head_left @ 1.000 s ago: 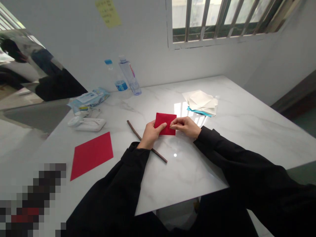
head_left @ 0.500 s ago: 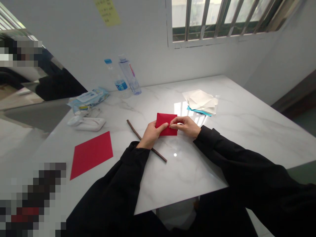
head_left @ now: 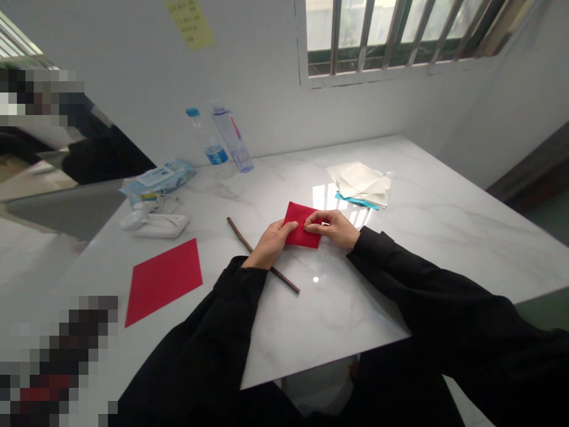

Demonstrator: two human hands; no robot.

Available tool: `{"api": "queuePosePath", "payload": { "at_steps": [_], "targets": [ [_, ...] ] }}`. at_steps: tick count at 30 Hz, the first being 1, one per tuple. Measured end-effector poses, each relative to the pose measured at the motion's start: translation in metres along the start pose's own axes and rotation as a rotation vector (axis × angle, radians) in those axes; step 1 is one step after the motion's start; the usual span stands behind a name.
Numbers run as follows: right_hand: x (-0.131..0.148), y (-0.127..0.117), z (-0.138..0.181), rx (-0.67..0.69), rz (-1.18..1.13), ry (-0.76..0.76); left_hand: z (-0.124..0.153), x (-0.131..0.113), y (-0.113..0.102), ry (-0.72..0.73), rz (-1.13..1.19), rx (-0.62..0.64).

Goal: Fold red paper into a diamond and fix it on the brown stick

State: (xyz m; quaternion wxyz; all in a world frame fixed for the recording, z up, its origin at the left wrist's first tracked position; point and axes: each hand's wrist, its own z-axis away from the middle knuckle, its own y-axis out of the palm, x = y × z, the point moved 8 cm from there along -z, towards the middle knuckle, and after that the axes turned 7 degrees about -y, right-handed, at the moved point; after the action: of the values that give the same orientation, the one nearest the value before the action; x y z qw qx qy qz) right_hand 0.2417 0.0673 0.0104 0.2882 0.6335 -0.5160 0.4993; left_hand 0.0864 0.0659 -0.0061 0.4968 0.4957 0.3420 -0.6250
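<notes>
Between my hands, just above the table, is a small square of folded red paper (head_left: pixel 302 238). My left hand (head_left: pixel 272 242) grips its left side, thumb on top and fingers underneath. With thumb and index finger together, my right hand (head_left: pixel 332 227) pinches at the middle of the paper's upper face; whether a flap or something tiny is between the fingertips is hidden. A thin brown stick (head_left: pixel 284 280) lies slantwise on the table, passing under my left wrist. Farther left, a flat red sheet (head_left: pixel 165 281) rests near the table's left edge.
Cream and blue papers (head_left: pixel 359 181) lie piled at the back right of the marble-patterned table (head_left: pixel 444 237). Two plastic bottles (head_left: pixel 216 155) stand by the wall. A wipes pack (head_left: pixel 157 178) and a white device with a cable (head_left: pixel 155 225) sit at the back left.
The folded red paper has turned slightly clockwise in my hands, its lower right corner dipping. My left thumb has slid a little to the left, and my right hand keeps its pinch.
</notes>
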Motion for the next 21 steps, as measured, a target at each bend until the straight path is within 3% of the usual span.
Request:
{"api": "queuePosePath", "payload": {
  "at_steps": [14,21],
  "targets": [
    [0.008,-0.006,0.002,-0.047,0.129,-0.093,0.009,-0.012,0.007,0.110,-0.041,0.051],
    [0.005,-0.010,0.005,-0.106,0.145,-0.045,0.012,-0.013,0.007,0.142,-0.012,0.023]
  ]
}}
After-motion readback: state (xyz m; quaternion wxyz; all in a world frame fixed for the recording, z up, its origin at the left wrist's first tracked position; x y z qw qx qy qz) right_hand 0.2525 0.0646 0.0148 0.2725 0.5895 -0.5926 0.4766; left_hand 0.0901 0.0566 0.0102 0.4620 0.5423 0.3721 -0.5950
